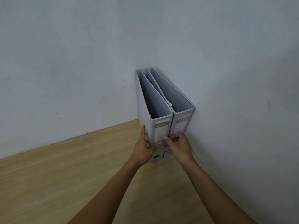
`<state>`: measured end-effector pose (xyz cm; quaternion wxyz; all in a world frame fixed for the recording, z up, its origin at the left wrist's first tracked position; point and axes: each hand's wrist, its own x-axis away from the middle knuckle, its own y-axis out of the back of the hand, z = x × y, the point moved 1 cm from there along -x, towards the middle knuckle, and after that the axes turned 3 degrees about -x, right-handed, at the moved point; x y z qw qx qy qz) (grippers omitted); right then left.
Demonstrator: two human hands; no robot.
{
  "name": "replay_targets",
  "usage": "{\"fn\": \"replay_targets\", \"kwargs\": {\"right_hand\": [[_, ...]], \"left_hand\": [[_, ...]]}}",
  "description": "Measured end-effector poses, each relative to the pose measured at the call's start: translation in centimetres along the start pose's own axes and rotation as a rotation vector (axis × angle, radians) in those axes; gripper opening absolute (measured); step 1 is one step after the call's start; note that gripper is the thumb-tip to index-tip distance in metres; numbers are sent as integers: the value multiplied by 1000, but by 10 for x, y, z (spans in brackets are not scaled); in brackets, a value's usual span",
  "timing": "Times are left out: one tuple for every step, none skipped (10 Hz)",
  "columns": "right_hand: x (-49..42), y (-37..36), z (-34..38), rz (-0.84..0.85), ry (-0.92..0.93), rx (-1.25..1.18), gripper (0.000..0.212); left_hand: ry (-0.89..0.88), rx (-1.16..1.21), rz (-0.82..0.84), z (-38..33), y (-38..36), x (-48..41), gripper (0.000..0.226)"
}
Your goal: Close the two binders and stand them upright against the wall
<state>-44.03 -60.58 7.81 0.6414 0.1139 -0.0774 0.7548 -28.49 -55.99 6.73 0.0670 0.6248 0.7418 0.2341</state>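
1. Left hand [144, 148]: fingers stretched flat up the outer cover of the left binder [146, 102], thumb wrapped round to the spine's lower part. Open palm-grip, pressing the binder rather than pinching it.
2. Right hand [178, 147]: fingers curled, tips at the seam btwn the two spines, thumb at approx 10 o'clock from the knuckles, touching the left binder's spine. Loosely closed; can't tell if it actually grips anything or just presses.
3. Left binder: upright, spine w/ label facing the camera, covers closed-ish but gaping at top.
4. Right binder [182, 122]: upright, touching the left one, at 3 o'clock of it, its far cover against the side wall [250, 110].
5. Both binders' back edges meet the rear wall [80, 62] at 12 o'clock, i.e. tucked in the corner.
6. Wooden table [72, 183] under both, spreading to 7 o'clock.
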Motion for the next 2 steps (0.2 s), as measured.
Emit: {"fn": "replay_targets", "kwargs": {"right_hand": [[7, -2, 8, 16, -79, -19, 22], [23, -3, 20, 30, -169, -1, 17]], "left_hand": [[-50, 36, 8, -3, 7, 7, 105], [-23, 123, 13, -8, 14, 21, 101]]}}
